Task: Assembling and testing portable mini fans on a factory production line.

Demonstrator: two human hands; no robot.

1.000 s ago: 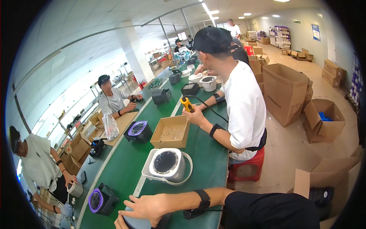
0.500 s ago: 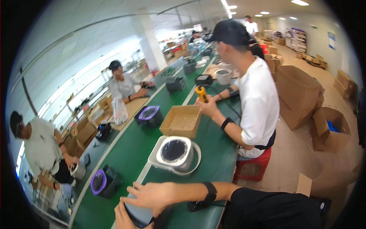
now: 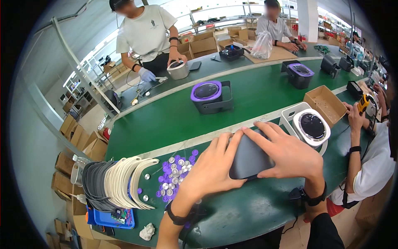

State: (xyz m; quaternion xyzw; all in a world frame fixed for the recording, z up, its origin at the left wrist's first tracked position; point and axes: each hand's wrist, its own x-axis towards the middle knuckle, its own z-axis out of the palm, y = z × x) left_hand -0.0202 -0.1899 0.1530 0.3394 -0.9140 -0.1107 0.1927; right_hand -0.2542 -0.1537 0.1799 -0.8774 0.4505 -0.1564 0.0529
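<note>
Both my hands rest on a dark grey, smooth-faced device housing (image 3: 249, 158) at the near side of the green table. My left hand (image 3: 215, 166) grips its left side, thumb along the near edge. From the right, my right hand (image 3: 288, 153) holds it with fingers over the far edge. The fingertips of both hands almost meet at the top. Its underside is hidden. Just beyond my right hand stands a white device (image 3: 313, 126) with a round dark top and a white bracket. Purple and silver knobs (image 3: 176, 172) lie loose beside my left wrist.
Dark and cream curved strips (image 3: 120, 182) are stacked at left, by a blue tray (image 3: 114, 218) and a crumpled white wad (image 3: 147, 231). Purple-topped devices (image 3: 207, 93) stand across the belt. A cardboard box (image 3: 325, 103) is at right, near a co-worker holding a yellow tool (image 3: 364, 103).
My view has swung left, bringing the knobs and curved strips into sight. My right hand, earlier stretched across the housing, now holds its right side, opposite my left hand.
</note>
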